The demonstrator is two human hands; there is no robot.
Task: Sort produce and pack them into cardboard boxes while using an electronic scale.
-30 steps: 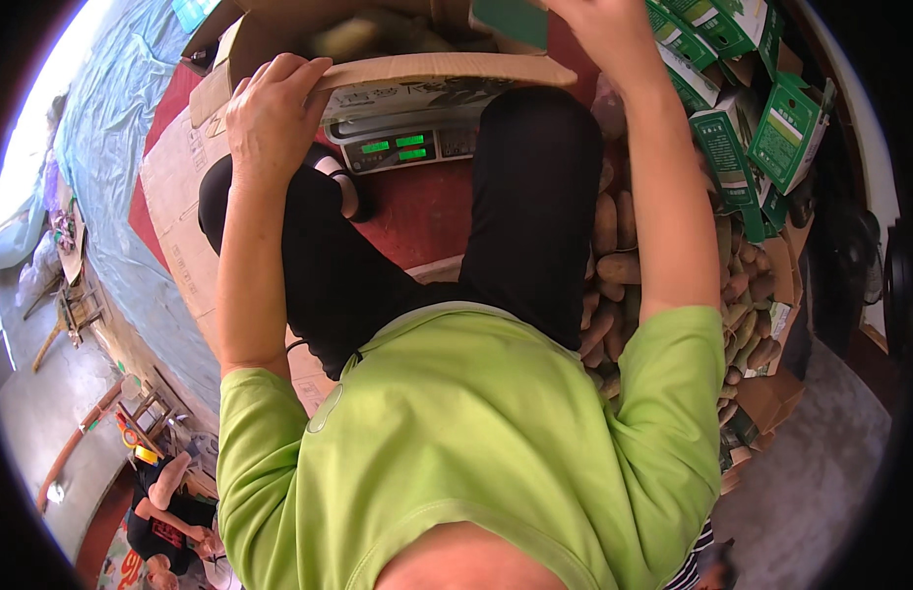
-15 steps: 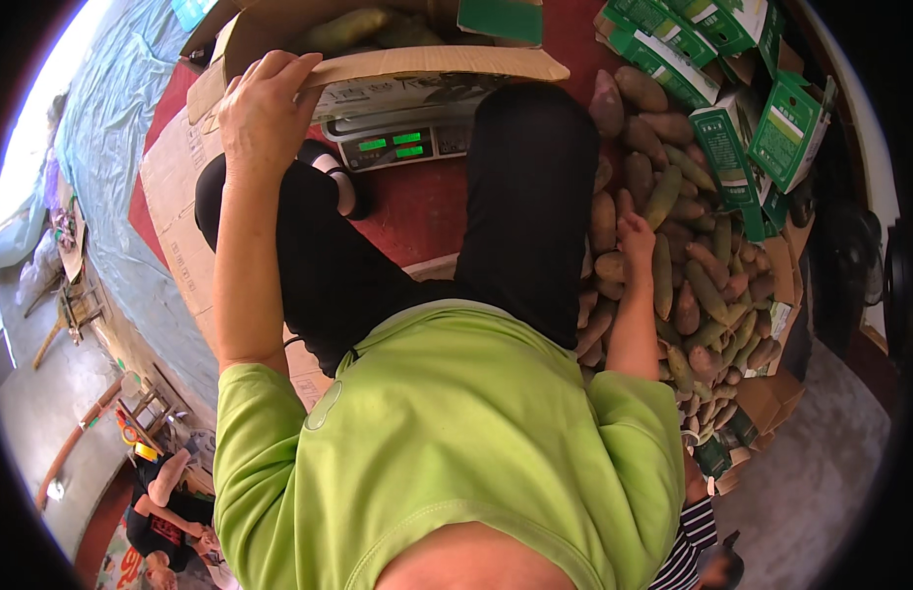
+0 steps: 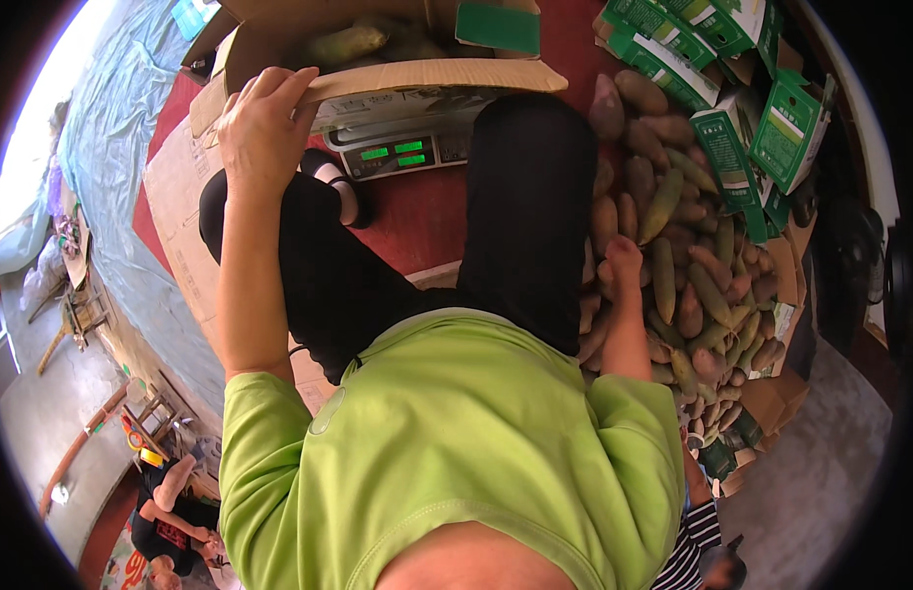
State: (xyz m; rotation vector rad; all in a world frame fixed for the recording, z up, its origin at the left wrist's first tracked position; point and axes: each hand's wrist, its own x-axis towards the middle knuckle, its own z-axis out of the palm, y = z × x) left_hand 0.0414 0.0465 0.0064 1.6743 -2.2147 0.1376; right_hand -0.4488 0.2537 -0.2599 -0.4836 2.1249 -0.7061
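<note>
My left hand is closed over the left end of the front flap of an open cardboard box. Inside the box lie a few long root vegetables, pale green and partly in shadow. The box rests on a digital scale with green lit displays. On the right, my right hand is closed at the near-left side of a heap of root vegetables, some green and some reddish brown. Its curled fingers hide whatever may be in them.
Green-and-white cartons lie beyond and beside the heap. A flattened cardboard sheet and pale blue plastic sheeting spread to the left. Other people are at the lower left and lower right. My knees flank the scale.
My right hand has drawn back slightly toward me, and its fingers have curled in. My left hand stays on the flap; the box and scale appear slightly lower in view.
</note>
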